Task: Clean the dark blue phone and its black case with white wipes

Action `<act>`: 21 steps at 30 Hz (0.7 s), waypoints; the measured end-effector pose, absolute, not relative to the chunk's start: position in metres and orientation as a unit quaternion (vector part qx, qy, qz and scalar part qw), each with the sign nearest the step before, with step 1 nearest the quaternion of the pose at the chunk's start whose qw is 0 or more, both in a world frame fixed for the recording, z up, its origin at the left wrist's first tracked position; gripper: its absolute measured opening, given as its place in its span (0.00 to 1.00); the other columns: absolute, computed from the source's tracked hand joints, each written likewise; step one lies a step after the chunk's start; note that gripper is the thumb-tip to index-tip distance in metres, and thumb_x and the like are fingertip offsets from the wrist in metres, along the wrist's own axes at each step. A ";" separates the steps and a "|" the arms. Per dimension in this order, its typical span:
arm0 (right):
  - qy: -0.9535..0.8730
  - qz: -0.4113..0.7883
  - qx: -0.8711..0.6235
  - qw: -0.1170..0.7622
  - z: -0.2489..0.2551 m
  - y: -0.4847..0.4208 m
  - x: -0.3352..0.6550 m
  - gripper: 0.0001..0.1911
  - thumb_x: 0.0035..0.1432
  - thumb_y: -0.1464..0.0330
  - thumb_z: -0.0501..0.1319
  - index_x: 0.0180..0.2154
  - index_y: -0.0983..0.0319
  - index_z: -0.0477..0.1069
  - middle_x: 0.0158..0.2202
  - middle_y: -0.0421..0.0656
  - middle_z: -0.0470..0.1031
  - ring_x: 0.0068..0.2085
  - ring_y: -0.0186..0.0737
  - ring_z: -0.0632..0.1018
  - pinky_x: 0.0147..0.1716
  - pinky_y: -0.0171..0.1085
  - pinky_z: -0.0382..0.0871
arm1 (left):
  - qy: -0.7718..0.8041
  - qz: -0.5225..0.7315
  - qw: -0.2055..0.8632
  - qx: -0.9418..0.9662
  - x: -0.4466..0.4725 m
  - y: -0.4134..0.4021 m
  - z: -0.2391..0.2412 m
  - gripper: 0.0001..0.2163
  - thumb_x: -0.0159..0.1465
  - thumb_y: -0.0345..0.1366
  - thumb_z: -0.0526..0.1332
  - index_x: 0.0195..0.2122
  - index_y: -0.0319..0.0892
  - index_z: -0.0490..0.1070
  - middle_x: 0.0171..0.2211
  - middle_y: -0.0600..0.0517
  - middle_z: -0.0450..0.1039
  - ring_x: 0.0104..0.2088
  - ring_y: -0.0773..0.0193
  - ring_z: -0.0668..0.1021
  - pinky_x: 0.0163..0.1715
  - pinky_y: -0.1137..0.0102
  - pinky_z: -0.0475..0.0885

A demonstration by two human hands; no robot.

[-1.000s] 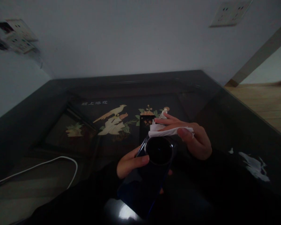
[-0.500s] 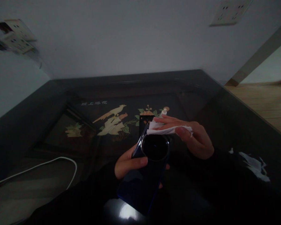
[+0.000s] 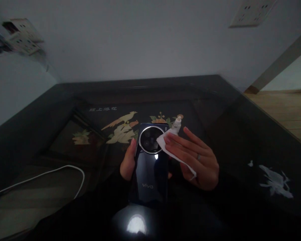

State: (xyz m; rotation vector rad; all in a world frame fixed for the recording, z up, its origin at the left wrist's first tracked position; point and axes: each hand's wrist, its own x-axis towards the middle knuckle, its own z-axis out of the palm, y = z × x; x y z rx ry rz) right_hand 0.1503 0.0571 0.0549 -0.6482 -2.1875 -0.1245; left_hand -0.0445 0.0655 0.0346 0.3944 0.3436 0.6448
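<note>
A dark blue smartphone (image 3: 150,174) with a large round camera ring is held back side up over the table. My left hand (image 3: 128,161) is closed round it, thumb along its left edge and fingertips showing at the right edge. In my right hand (image 3: 199,159) is a white tissue (image 3: 172,147), pressed under the fingers against the right side of the camera ring. A ring shows on one finger of that hand. Just beyond the tissue stands a small clear bottle (image 3: 177,124) with a pale top, partly hidden.
The glossy black table (image 3: 200,90) bears bird and flower decoration. A white cable (image 3: 65,166) curves across the left. White crumpled scraps (image 3: 277,182) lie at the right. Behind rises a pale wall with sockets (image 3: 253,12).
The phone has turned more upright and its back now faces me, showing its lettering. My right hand with the tissue has moved from above the camera ring to its right side.
</note>
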 end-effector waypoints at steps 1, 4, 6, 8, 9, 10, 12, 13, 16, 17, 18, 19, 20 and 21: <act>-0.874 -0.062 -0.252 0.411 0.053 0.055 0.148 0.19 0.58 0.73 0.48 0.50 0.69 0.65 0.48 0.51 0.73 0.55 0.44 0.68 0.56 0.52 0.59 | 0.185 0.331 0.906 0.191 -0.044 0.067 0.034 0.32 0.56 0.55 0.53 0.54 0.37 0.62 0.45 0.42 0.72 0.47 0.47 0.72 0.45 0.56 0.66; -0.877 -0.074 -0.240 0.409 0.046 0.047 0.138 0.17 0.59 0.72 0.48 0.46 0.69 0.68 0.47 0.51 0.73 0.54 0.42 0.69 0.56 0.50 0.58 | 0.243 0.388 0.871 0.178 -0.044 0.069 0.030 0.26 0.61 0.50 0.49 0.54 0.38 0.63 0.40 0.44 0.74 0.43 0.53 0.74 0.43 0.62 0.67; -0.886 -0.068 -0.222 0.403 0.043 0.044 0.131 0.15 0.59 0.72 0.49 0.45 0.70 0.69 0.47 0.51 0.73 0.54 0.42 0.69 0.57 0.49 0.58 | 0.263 0.406 0.858 0.170 -0.044 0.068 0.025 0.24 0.62 0.48 0.49 0.54 0.39 0.64 0.35 0.46 0.74 0.37 0.57 0.76 0.39 0.65 0.69; -0.894 -0.039 -0.199 0.399 0.042 0.042 0.126 0.15 0.59 0.72 0.50 0.45 0.71 0.68 0.47 0.50 0.73 0.53 0.41 0.70 0.58 0.49 0.55 | 0.273 0.414 0.853 0.161 -0.042 0.069 0.020 0.24 0.62 0.48 0.50 0.55 0.39 0.63 0.31 0.48 0.74 0.30 0.61 0.75 0.35 0.68 0.69; -0.896 -0.008 -0.192 0.400 0.043 0.042 0.126 0.15 0.60 0.72 0.50 0.46 0.70 0.68 0.47 0.49 0.73 0.53 0.41 0.70 0.59 0.50 0.53 | 0.277 0.421 0.850 0.154 -0.041 0.070 0.019 0.24 0.62 0.48 0.49 0.55 0.39 0.61 0.30 0.49 0.73 0.28 0.63 0.75 0.34 0.68 0.69; -0.890 0.036 -0.201 0.407 0.045 0.043 0.127 0.16 0.61 0.72 0.49 0.47 0.69 0.67 0.47 0.48 0.73 0.53 0.40 0.70 0.59 0.50 0.52 | 0.282 0.433 0.843 0.148 -0.039 0.070 0.019 0.24 0.63 0.47 0.47 0.57 0.39 0.59 0.30 0.49 0.73 0.28 0.64 0.75 0.34 0.68 0.70; -0.838 0.147 -0.273 0.449 0.049 0.048 0.133 0.17 0.62 0.71 0.46 0.49 0.64 0.67 0.48 0.45 0.73 0.52 0.39 0.71 0.58 0.49 0.55 | 0.282 0.453 0.833 0.142 -0.035 0.073 0.022 0.24 0.65 0.46 0.42 0.59 0.40 0.53 0.34 0.47 0.73 0.30 0.62 0.76 0.36 0.66 0.70; -0.790 0.198 -0.323 0.482 0.051 0.052 0.138 0.18 0.63 0.70 0.45 0.49 0.61 0.67 0.49 0.43 0.72 0.51 0.39 0.72 0.56 0.47 0.61 | 0.275 0.450 0.837 0.144 -0.034 0.074 0.025 0.25 0.65 0.46 0.40 0.61 0.41 0.49 0.37 0.46 0.73 0.33 0.60 0.76 0.38 0.64 0.69; -0.632 0.248 -0.435 0.591 0.053 0.067 0.154 0.19 0.65 0.69 0.43 0.49 0.56 0.68 0.48 0.39 0.73 0.46 0.39 0.76 0.44 0.40 0.73 | 0.261 0.378 0.877 0.140 -0.031 0.075 0.035 0.26 0.64 0.50 0.38 0.62 0.46 0.43 0.44 0.43 0.71 0.40 0.50 0.76 0.39 0.53 0.68; -0.610 0.231 -0.450 0.610 0.052 0.072 0.157 0.19 0.65 0.68 0.43 0.49 0.56 0.68 0.47 0.39 0.74 0.46 0.39 0.76 0.43 0.39 0.74 | 0.265 0.360 0.884 0.136 -0.030 0.075 0.037 0.27 0.64 0.50 0.37 0.62 0.46 0.43 0.44 0.43 0.71 0.41 0.47 0.75 0.38 0.50 0.68; -0.615 0.207 -0.457 0.608 0.051 0.077 0.160 0.18 0.65 0.68 0.44 0.50 0.56 0.68 0.48 0.39 0.73 0.48 0.39 0.75 0.45 0.40 0.72 | 0.274 0.352 0.885 0.131 -0.030 0.074 0.039 0.27 0.64 0.51 0.36 0.62 0.45 0.43 0.44 0.42 0.71 0.42 0.46 0.75 0.39 0.49 0.67; -0.646 0.179 -0.456 0.585 0.049 0.080 0.160 0.18 0.64 0.69 0.45 0.50 0.57 0.67 0.49 0.40 0.72 0.50 0.40 0.73 0.49 0.41 0.69 | 0.282 0.354 0.883 0.126 -0.029 0.074 0.040 0.27 0.64 0.50 0.36 0.62 0.44 0.44 0.44 0.41 0.70 0.43 0.45 0.74 0.40 0.49 0.67; -0.695 0.152 -0.446 0.544 0.047 0.082 0.159 0.18 0.64 0.69 0.45 0.51 0.59 0.66 0.51 0.41 0.70 0.53 0.40 0.70 0.54 0.44 0.64 | 0.286 0.364 0.879 0.118 -0.027 0.073 0.041 0.26 0.65 0.49 0.37 0.61 0.42 0.46 0.45 0.41 0.70 0.44 0.46 0.74 0.41 0.49 0.66; -0.750 0.127 -0.426 0.490 0.045 0.083 0.157 0.18 0.64 0.70 0.46 0.53 0.60 0.64 0.53 0.43 0.68 0.55 0.40 0.67 0.57 0.46 0.59 | 0.285 0.379 0.874 0.107 -0.025 0.072 0.041 0.25 0.65 0.48 0.38 0.60 0.42 0.49 0.45 0.41 0.69 0.45 0.47 0.74 0.43 0.50 0.66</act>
